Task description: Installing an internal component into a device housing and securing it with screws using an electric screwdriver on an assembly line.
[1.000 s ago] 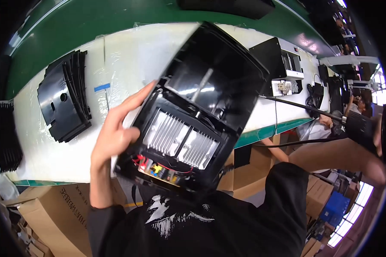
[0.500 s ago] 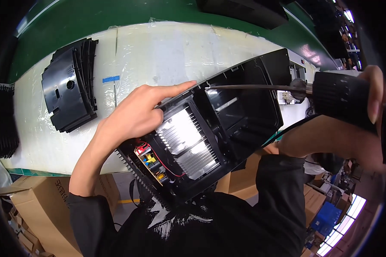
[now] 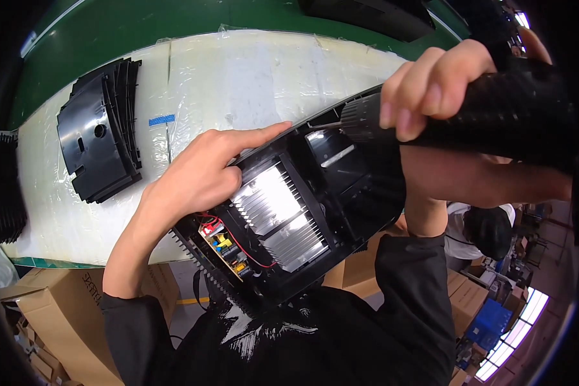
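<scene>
A black plastic housing (image 3: pixel 357 222) lies tilted across the near edge of the worktable, its inside facing up. Within it sit a silver finned heat sink (image 3: pixel 280 215) and a small circuit board (image 3: pixel 225 248) with red wires. My left hand (image 3: pixel 196 170) grips the housing's far edge, the index finger stretched along the rim and the thumb bent inside. In my right hand (image 3: pixel 434 90) is a black electric screwdriver (image 3: pixel 495 109), held sideways with fingers wrapped over its body. Its bit points left at the inner far edge of the housing, near my left fingertip; the exact contact point is too small to tell.
Stacked black curved panels (image 3: pixel 96 138) lie on the table's left side, beside a blue tape strip (image 3: pixel 161 120). More black finned parts (image 3: pixel 5 186) stand at the far left. Cardboard boxes (image 3: pixel 64 315) are below the table edge. Another person (image 3: pixel 486 231) is at the right.
My right hand and the screwdriver have moved left toward the housing, and much less of the long shaft shows. My left hand stays on the rim.
</scene>
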`<state>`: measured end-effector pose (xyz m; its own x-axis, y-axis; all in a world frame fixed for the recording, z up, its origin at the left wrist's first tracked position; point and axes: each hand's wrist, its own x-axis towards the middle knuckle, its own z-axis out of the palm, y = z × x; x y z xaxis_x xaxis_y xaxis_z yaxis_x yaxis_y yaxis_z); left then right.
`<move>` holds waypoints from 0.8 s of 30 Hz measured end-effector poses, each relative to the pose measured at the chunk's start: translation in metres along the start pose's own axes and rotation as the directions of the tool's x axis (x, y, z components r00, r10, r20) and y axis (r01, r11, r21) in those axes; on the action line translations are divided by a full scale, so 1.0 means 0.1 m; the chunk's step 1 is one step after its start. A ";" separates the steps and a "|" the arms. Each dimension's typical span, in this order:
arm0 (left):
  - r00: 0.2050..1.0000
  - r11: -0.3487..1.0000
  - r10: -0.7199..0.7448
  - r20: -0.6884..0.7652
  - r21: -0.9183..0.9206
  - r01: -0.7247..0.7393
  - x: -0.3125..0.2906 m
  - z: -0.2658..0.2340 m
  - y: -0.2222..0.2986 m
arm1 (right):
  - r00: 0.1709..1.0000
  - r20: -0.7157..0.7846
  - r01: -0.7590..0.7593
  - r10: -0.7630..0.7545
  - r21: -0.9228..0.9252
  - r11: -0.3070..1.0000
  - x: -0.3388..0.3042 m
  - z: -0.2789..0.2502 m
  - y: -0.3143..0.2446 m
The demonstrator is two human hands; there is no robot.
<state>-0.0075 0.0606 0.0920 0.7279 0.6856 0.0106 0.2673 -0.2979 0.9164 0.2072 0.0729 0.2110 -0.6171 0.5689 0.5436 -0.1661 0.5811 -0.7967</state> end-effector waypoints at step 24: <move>1.000 1.000 -0.017 -0.015 0.006 0.017 -0.02 0.01 -0.01 | 0.901 -0.427 0.153 -0.079 0.142 0.978 -0.13 0.42 0.25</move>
<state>-0.0089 0.0592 0.0906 0.7136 0.7005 0.0006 0.2834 -0.2896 0.9142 0.1789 0.0559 0.1732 -0.2143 0.7152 0.6652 -0.3662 0.5725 -0.7335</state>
